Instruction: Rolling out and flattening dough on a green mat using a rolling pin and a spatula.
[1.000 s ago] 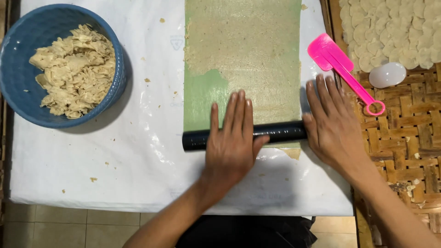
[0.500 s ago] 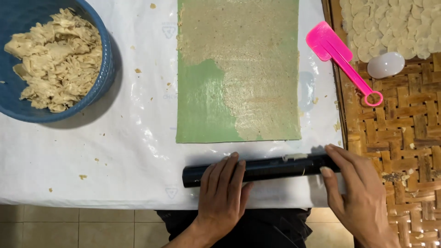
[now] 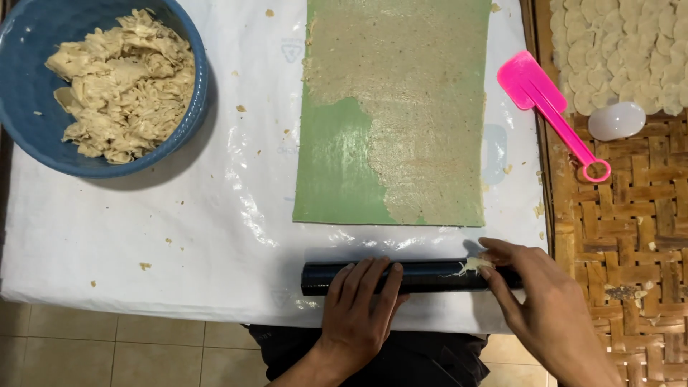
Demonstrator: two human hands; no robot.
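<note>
The black roller lies crosswise near the table's six o'clock edge, just below the green mat, off the dough. The left hand lies flat on its middle, fingers spread, pinning it without closing round it. The right hand pinches at a scrap of pale dough stuck to the roller's three o'clock end, fingertips narrowed on the scrap. The step in hand looks like cleaning the roller between passes; the next move calls for pulling that scrap free while the flat hand stops the roller turning. A thin dough sheet covers most of the mat. At ten o'clock stands a blue bowl of dough lumps; at two o'clock a pink spatula and a white cup lie beside cut rounds on a woven tray.
</note>
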